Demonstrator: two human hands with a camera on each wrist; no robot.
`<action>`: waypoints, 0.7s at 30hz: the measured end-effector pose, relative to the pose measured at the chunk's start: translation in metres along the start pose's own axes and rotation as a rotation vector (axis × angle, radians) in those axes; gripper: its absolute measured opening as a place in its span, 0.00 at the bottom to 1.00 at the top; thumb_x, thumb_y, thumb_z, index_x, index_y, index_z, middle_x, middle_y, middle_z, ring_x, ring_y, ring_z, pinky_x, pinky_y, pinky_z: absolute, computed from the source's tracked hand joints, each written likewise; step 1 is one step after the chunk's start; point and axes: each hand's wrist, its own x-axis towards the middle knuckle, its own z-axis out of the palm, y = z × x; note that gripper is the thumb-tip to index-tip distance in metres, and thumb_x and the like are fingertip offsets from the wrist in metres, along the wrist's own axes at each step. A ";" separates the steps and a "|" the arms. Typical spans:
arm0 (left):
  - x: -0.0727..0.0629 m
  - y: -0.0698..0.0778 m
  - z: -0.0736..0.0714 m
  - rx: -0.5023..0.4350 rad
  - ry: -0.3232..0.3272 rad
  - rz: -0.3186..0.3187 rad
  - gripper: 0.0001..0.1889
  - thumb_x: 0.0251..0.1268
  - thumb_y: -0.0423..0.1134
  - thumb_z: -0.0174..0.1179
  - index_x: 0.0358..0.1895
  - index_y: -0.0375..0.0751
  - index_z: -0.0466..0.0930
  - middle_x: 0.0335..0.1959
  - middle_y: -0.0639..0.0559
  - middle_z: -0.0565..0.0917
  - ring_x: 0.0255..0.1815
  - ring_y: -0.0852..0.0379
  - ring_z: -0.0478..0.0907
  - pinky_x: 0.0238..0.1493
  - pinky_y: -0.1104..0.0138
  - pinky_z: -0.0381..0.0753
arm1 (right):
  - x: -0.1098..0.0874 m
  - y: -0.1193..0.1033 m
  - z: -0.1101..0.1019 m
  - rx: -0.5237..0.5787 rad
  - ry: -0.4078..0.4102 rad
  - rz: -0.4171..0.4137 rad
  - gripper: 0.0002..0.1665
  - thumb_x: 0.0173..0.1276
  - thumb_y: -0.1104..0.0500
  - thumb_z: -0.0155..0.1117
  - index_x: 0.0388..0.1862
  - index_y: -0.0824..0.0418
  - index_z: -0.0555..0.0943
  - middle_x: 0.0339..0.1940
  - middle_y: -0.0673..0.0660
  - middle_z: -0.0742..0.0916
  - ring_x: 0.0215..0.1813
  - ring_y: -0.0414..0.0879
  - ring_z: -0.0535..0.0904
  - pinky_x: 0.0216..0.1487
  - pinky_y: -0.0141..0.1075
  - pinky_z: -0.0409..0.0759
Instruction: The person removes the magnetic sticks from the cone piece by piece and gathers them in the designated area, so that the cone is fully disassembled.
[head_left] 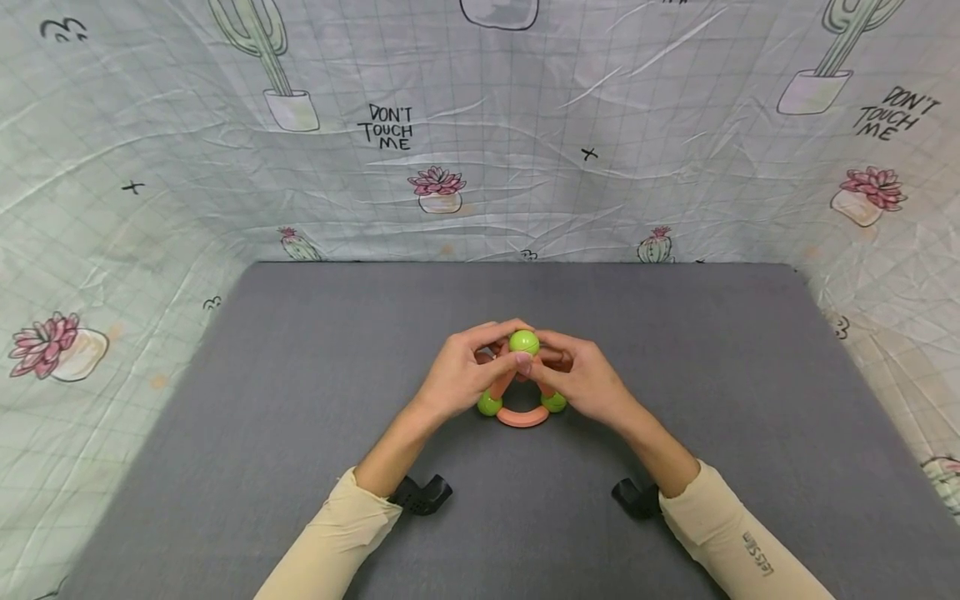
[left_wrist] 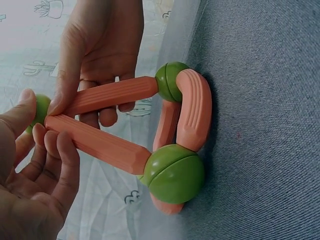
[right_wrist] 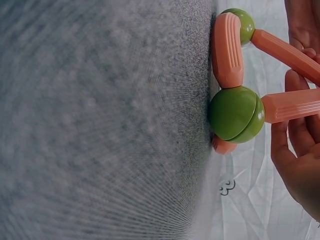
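Observation:
A toy frame of orange rods and green balls stands on the grey table. Its top green ball is pinched between the thumb and fingers of my left hand. My right hand grips the upper part of a straight orange rod, close to that ball. Another straight orange rod slopes down beside my left fingers. Both rods meet lower green balls, joined by a curved orange rod at the front. More curved pieces show partly behind; the far side is hidden by my hands.
The grey table reaches back to a printed cloth that hangs behind and at both sides. Black wrist mounts sit by both forearms, low above the table.

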 end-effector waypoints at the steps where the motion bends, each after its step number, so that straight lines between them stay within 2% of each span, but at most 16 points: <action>1: 0.000 0.000 0.000 0.000 0.000 -0.002 0.13 0.71 0.43 0.68 0.57 0.56 0.87 0.36 0.52 0.82 0.33 0.55 0.77 0.35 0.69 0.77 | 0.000 0.000 0.000 -0.004 0.001 0.002 0.28 0.77 0.54 0.65 0.73 0.59 0.76 0.55 0.61 0.91 0.50 0.43 0.91 0.46 0.33 0.86; 8: 0.002 -0.003 -0.002 -0.009 0.004 0.006 0.12 0.72 0.46 0.67 0.56 0.60 0.87 0.38 0.55 0.83 0.35 0.56 0.79 0.38 0.68 0.80 | 0.003 -0.001 0.000 -0.016 0.017 0.003 0.30 0.76 0.57 0.67 0.74 0.63 0.75 0.54 0.63 0.91 0.50 0.44 0.91 0.44 0.32 0.86; 14: 0.002 -0.007 -0.004 -0.087 -0.007 0.004 0.11 0.74 0.46 0.65 0.56 0.60 0.86 0.41 0.56 0.87 0.40 0.55 0.83 0.41 0.64 0.84 | 0.005 0.000 -0.001 -0.027 0.034 0.006 0.31 0.76 0.57 0.67 0.75 0.63 0.74 0.52 0.63 0.92 0.49 0.45 0.91 0.44 0.31 0.84; 16: 0.002 -0.009 -0.005 -0.110 -0.007 -0.003 0.12 0.74 0.47 0.65 0.56 0.60 0.86 0.40 0.55 0.88 0.41 0.54 0.83 0.40 0.63 0.84 | 0.006 0.000 -0.001 -0.032 0.039 0.010 0.32 0.75 0.57 0.68 0.75 0.63 0.74 0.53 0.63 0.92 0.50 0.47 0.91 0.45 0.31 0.85; 21: 0.000 -0.012 -0.011 -0.140 0.009 -0.035 0.15 0.74 0.47 0.66 0.60 0.56 0.86 0.42 0.53 0.88 0.41 0.52 0.82 0.30 0.56 0.83 | 0.007 -0.002 0.001 -0.032 0.044 0.033 0.32 0.75 0.56 0.69 0.74 0.62 0.75 0.54 0.63 0.91 0.52 0.50 0.91 0.48 0.31 0.86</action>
